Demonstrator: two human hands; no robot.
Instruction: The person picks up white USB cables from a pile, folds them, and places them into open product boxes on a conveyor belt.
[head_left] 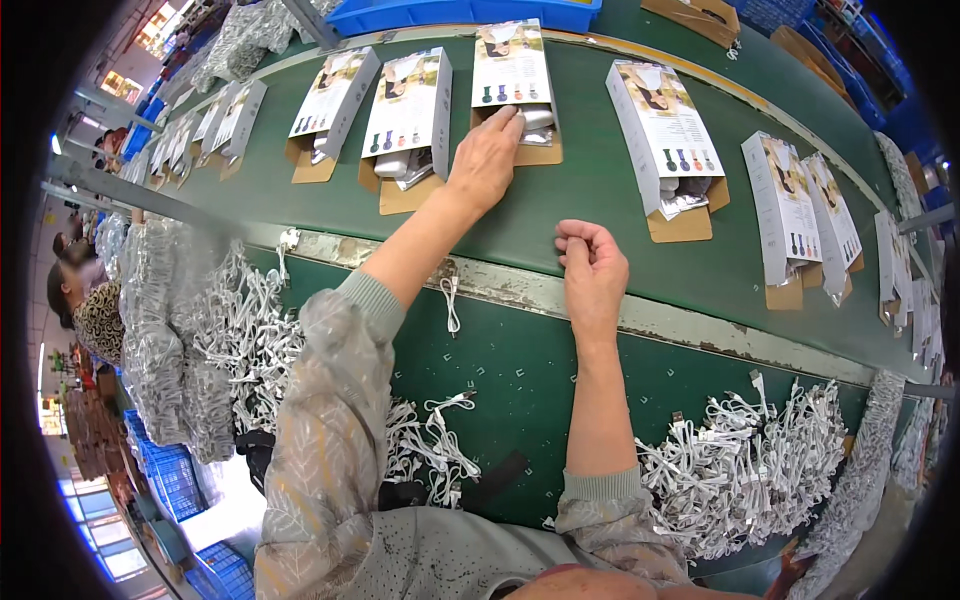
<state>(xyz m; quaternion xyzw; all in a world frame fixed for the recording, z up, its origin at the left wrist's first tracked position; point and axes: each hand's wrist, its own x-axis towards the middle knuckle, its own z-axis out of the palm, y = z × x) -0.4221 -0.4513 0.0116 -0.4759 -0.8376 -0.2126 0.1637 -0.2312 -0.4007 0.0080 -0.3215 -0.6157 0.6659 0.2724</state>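
My left hand [488, 160] reaches to the lower, open end of a white printed box [510, 68] on the green conveyor belt. Its fingers are bent together at the opening, against a white rounded item [535, 118] and a silvery packet inside; what they grip, if anything, is hidden. Over the belt's near edge, my right hand [594, 262] hovers with curled fingers, and nothing shows in it. Left of my left hand lies another open box [408, 95] with a white item and packet sticking out. A similar box [665, 120] lies to the right.
More boxes line the belt both ways. A metal rail [500, 285] separates it from the green work surface [515, 400]. White cables lie piled at right [745, 470] and left [260, 320], with one loose cable [451, 303] by the rail. A blue bin [465, 12] stands beyond.
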